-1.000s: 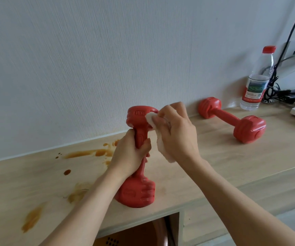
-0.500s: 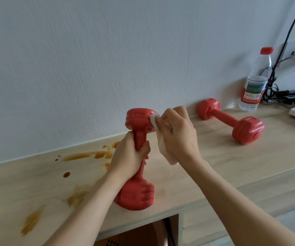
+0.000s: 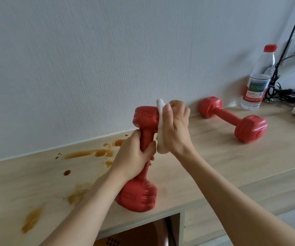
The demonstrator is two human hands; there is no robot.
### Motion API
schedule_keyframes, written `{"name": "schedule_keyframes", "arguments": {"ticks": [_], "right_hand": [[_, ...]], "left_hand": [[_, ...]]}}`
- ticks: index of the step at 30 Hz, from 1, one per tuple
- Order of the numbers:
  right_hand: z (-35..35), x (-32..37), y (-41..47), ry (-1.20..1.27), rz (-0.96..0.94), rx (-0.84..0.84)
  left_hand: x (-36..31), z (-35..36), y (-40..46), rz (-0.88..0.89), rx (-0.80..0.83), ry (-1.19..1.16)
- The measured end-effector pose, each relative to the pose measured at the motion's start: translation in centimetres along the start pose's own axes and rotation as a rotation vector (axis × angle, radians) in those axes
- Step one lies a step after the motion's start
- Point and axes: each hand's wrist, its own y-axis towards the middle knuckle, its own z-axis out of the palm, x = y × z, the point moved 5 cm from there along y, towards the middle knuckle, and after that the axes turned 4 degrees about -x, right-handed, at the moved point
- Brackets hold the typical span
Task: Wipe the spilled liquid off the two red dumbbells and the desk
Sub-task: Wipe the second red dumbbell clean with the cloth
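1. The left hand (image 3: pixel 134 155) grips the handle of the near red dumbbell (image 3: pixel 143 157), fingers and thumb clenched right round the bar just under its upper head.
2. That dumbbell stands nearly upright, tilted a little, with its lower head planted on the desk (image 3: pixel 214 157) close to the front edge and below the left wrist.
3. The right hand (image 3: pixel 176 128) holds a white tissue (image 3: pixel 161 125), its fingers curled over the wad and pressing it against the right side of the dumbbell's upper head.
4. The tissue sticks up above the right fingertips and hangs down past the heel of the palm, touching the left hand's thumb side near the handle.
5. The two hands sit just beside each other, the right one higher.
6. Brown spilled liquid (image 3: pixel 90 153) lies in streaks and drops on the desk, left of the left-hand fingers and behind them near the wall; more smears (image 3: pixel 31 219) lie further left, towards the front edge.
7. The second red dumbbell (image 3: pixel 232 119) lies flat on the desk, well apart to the right of the right-hand fingers, one head near the wall.
8. Past it, further right, a clear water bottle (image 3: pixel 257 82) with a red cap stands upright by the wall, with black cables (image 3: pixel 274 77) beside it.
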Motion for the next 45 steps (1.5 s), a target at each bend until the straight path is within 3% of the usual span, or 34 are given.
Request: {"name": "schedule_keyframes", "arguments": {"ticks": [4,9,15,19,25,28,36,38,42,45], "right_hand": [[-0.1,-1.9,0.3,0.287,0.247,0.105],[0.2,-4.2,-0.8,0.701,0.759,0.155],[0.3,-3.3,-1.1,0.930,0.804,0.197],[-0.6,-2.9,-0.5,0.736,0.614,0.092],[-1.8,2.3,-1.7,0.213,0.004,0.036],[-1.6,3.3,-2.6,-0.028,-0.222,-0.026],[-0.9,-0.1,-1.0,0.342,0.079,0.080],[-1.3,0.5,-1.4,0.190,-0.005,0.025],[-2.0,2.9,-3.1,-0.191,-0.401,-0.175],[-1.6,3.1,-3.1,-0.250,-0.382,-0.153]], "left_hand": [[0.0,0.1,0.0,-0.001,0.061,-0.066],[-0.4,0.4,0.0,0.086,0.143,-0.122],[0.1,-0.6,0.0,0.136,0.098,-0.043],[-0.4,-0.4,-0.1,0.028,0.130,-0.120],[-0.6,-0.1,-0.3,0.038,-0.070,-0.069],[-0.8,-0.2,-0.3,0.035,-0.057,-0.095],[-0.8,0.0,-0.3,0.012,-0.034,-0.225],[-0.2,0.0,-0.1,-0.032,-0.068,-0.202],[0.5,0.0,0.4,-0.127,-0.153,-0.150],[0.4,0.2,0.3,-0.139,-0.159,-0.112]]}}
